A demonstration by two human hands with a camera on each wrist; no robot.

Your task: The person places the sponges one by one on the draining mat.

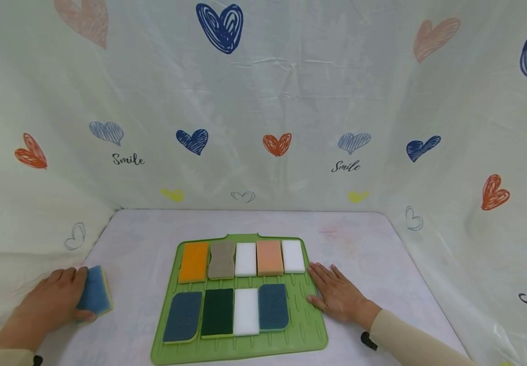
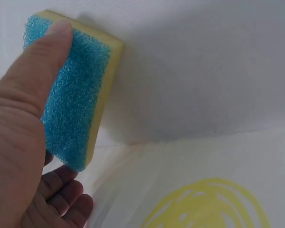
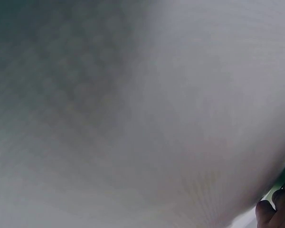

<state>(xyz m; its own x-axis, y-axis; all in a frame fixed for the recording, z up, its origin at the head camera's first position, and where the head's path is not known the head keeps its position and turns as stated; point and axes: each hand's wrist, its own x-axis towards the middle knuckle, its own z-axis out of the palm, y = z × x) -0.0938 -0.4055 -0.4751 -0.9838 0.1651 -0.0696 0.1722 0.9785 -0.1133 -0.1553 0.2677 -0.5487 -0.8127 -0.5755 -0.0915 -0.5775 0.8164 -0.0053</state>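
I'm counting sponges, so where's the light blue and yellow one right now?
In the head view, the blue sponge is at the table's left edge, gripped by the left hand, off the green mat to its left.

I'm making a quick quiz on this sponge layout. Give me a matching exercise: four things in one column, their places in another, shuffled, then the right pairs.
Things:
1. blue sponge
2. orange sponge
3. right hand
4. dark green sponge

Places:
A. back row of the green mat, far left
B. flat on the table at the mat's right edge
C. gripped by the left hand, off the mat
D. front row, second from left

Pairs: 1-C, 2-A, 3-B, 4-D
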